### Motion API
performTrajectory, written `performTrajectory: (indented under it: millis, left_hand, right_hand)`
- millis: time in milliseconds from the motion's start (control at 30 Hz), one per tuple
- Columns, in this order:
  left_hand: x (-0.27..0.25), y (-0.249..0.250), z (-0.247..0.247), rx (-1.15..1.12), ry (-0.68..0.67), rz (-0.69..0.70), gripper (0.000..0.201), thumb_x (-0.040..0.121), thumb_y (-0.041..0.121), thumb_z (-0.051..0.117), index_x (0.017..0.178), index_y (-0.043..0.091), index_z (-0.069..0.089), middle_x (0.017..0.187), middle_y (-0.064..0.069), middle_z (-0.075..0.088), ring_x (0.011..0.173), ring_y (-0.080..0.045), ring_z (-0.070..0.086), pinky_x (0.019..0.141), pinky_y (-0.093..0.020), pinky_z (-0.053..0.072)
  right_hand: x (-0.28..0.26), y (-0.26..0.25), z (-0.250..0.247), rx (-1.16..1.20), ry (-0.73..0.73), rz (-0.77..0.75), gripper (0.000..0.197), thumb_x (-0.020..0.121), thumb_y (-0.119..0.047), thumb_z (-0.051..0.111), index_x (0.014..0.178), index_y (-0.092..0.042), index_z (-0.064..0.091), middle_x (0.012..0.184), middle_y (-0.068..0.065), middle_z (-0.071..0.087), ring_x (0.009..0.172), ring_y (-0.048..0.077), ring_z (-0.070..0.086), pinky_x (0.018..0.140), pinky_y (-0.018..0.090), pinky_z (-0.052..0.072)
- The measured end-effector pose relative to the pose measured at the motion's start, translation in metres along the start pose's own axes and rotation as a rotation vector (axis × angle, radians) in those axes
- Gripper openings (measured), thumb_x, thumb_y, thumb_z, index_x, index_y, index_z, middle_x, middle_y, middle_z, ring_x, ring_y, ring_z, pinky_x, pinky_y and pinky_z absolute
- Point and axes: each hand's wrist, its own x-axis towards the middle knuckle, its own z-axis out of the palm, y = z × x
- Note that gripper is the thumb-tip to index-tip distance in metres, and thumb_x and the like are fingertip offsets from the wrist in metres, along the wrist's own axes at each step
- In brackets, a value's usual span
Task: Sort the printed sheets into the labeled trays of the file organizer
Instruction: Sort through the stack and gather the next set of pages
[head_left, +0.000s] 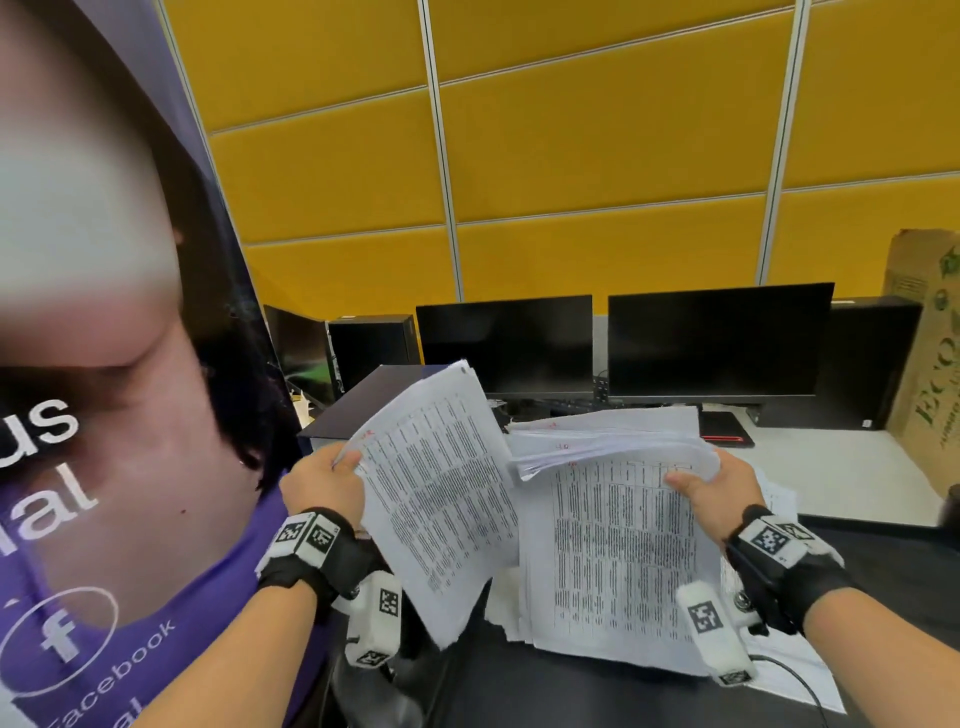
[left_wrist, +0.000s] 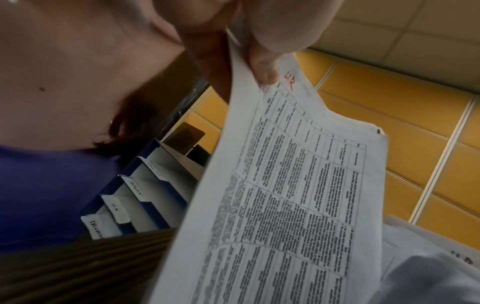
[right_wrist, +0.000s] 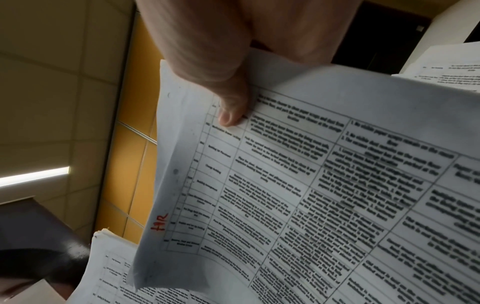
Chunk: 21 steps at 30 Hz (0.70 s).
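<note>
My left hand (head_left: 323, 480) pinches the top corner of a thin bundle of printed sheets (head_left: 436, 499) and holds it up, tilted. In the left wrist view the thumb (left_wrist: 263, 67) presses that bundle (left_wrist: 293, 201) beside a red handwritten mark. My right hand (head_left: 709, 488) grips a thicker stack of sheets (head_left: 618, 551) whose upper pages curl back over the fingers. Its thumb (right_wrist: 231, 111) lies on the top page (right_wrist: 324, 195), which bears a red mark too. The blue file organizer (left_wrist: 145, 197), with white labels on its trays, stands to my left, behind the raised bundle.
Two dark monitors (head_left: 719, 338) and black PC towers (head_left: 371, 345) stand at the back of the desk. A cardboard box (head_left: 930, 358) is at the right. A large printed banner (head_left: 104, 415) fills the left. Loose sheets (head_left: 779, 670) and a cable lie on the dark table (head_left: 571, 696).
</note>
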Motion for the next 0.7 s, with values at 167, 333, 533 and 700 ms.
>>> performTrajectory:
  millis: [167,333,533,700]
  left_hand:
    - [-0.004,0.028,-0.002,-0.007,0.0,0.034,0.023,0.094,0.019,0.051,0.081,0.011,0.068,0.076,-0.012,0.063,0.078,-0.029,0.053,0.073,-0.027,0.036]
    - [-0.006,0.042,-0.003,-0.047,0.004,0.041,0.024,0.095,0.018,0.049,0.077,0.01,0.065,0.071,-0.01,0.058,0.076,-0.028,0.051,0.072,-0.029,0.038]
    - [0.001,0.049,-0.007,-0.072,0.094,0.029,0.025,0.094,0.019,0.051,0.102,0.009,0.071,0.094,-0.018,0.069,0.097,-0.037,0.06,0.093,-0.04,0.048]
    - [-0.011,0.054,0.001,-0.108,-0.043,0.068,0.023,0.094,0.019,0.053,0.107,0.01,0.07,0.1,-0.015,0.068,0.099,-0.032,0.059,0.089,-0.035,0.045]
  right_hand:
    - [-0.001,-0.002,-0.009,-0.015,0.017,-0.01,0.043,0.084,-0.005,0.064,0.126,-0.011,0.055,0.114,0.013,0.064,0.105,0.031,0.059,0.094,0.046,0.047]
    - [-0.003,0.001,-0.014,-0.034,0.084,0.016,0.042,0.085,-0.004,0.063,0.125,-0.011,0.056,0.111,0.015,0.065,0.102,0.034,0.061,0.092,0.053,0.049]
    - [-0.01,0.003,-0.018,-0.055,0.058,0.013,0.038,0.085,-0.005,0.063,0.122,-0.012,0.057,0.109,0.011,0.066,0.098,0.029,0.061,0.093,0.048,0.049]
    - [-0.017,-0.004,-0.023,-0.044,-0.01,-0.04,0.029,0.083,-0.006,0.064,0.111,-0.013,0.061,0.101,0.009,0.067,0.093,0.028,0.063,0.086,0.041,0.051]
